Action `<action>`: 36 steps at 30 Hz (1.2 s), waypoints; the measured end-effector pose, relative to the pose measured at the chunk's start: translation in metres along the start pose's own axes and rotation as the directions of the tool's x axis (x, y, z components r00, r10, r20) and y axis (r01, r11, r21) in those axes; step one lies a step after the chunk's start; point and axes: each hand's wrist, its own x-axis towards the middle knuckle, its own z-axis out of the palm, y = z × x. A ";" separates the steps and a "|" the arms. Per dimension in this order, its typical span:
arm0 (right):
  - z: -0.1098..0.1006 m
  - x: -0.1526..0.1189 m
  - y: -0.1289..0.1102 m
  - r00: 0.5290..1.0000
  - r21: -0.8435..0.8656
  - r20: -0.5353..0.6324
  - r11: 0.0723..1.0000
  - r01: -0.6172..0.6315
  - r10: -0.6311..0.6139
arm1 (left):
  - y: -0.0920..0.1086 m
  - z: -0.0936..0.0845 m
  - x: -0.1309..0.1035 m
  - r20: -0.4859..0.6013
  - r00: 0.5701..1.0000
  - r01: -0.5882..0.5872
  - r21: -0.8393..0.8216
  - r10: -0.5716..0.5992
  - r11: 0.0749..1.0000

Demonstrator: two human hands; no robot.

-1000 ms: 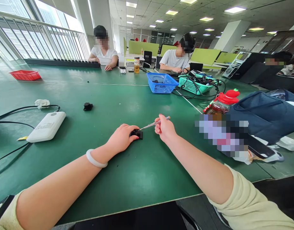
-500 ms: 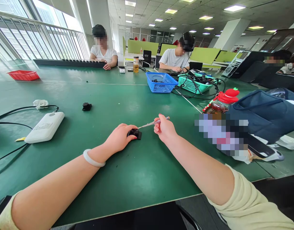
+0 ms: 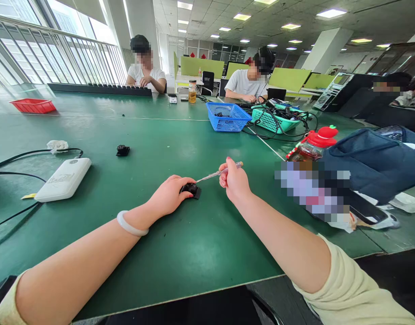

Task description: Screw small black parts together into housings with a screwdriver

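Observation:
A small black part (image 3: pixel 193 190) lies on the green table (image 3: pixel 194 253), partly covered by my left hand (image 3: pixel 167 195), whose thumb and fingers grip its left side. A thin screwdriver (image 3: pixel 212 174) with a clear handle slants down to the left, its tip at the top of the black part. My right hand (image 3: pixel 235 179) is closed round the handle. A second small black part (image 3: pixel 122 150) rests on the table, farther off to the left.
Left are a white power bank (image 3: pixel 63 179) with cables and a red tray (image 3: pixel 33 105). Blue basket (image 3: pixel 228 118) and green basket (image 3: pixel 278 121) stand ahead. Right are a red-lidded bottle (image 3: pixel 311 146), a dark blue bag (image 3: pixel 373 158) and a phone (image 3: pixel 366 206). People sit beyond.
My right hand and the screwdriver handle have shifted slightly up and right. My left hand is nearly still on the black part. Across the table, a person's hands have drawn together and up.

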 end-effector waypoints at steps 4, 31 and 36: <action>-0.002 0.003 0.002 1.000 -0.020 0.024 1.000 -0.004 0.005 | -0.001 0.000 0.000 -0.002 1.000 -0.004 -0.008 0.004 1.000; 0.000 0.004 0.003 0.983 0.065 0.125 0.988 -0.143 0.134 | -0.003 -0.001 -0.002 -0.014 0.997 -0.081 -0.052 0.081 0.995; 0.001 0.000 0.001 0.980 0.069 0.138 0.986 -0.154 0.143 | -0.003 -0.002 -0.001 -0.019 0.998 -0.057 -0.049 0.056 0.997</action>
